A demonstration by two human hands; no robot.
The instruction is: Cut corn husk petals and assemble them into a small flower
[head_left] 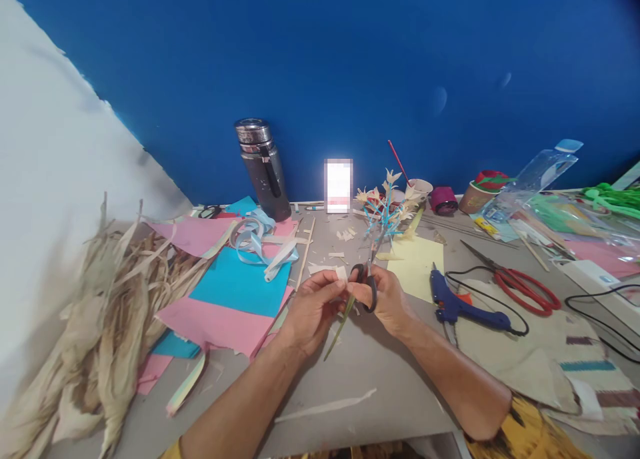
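Near the middle of the table, my left hand (313, 309) is closed, pinching a small pale piece of dried husk (341, 273) between thumb and fingers. My right hand (393, 302) has its fingers around black-handled scissors (371, 287), whose blades point away from me. The thumb and fingers of that hand also touch the husk piece's right side. From between the two hands a thin green strip (339, 333) hangs toward me; which fingers hold it I cannot tell. Beyond the scissors stands a bunch of pale husk flowers (387, 205) on blue stems.
Dried husks (120, 312) heap at left beside pink and blue sheets (245, 282) and light-blue ribbon (253, 239). A flask (265, 179) and a bright, blurred-out screen (339, 185) stand at the back. At right lie a blue glue gun (465, 305), red-handled scissors (525, 289) and cords.
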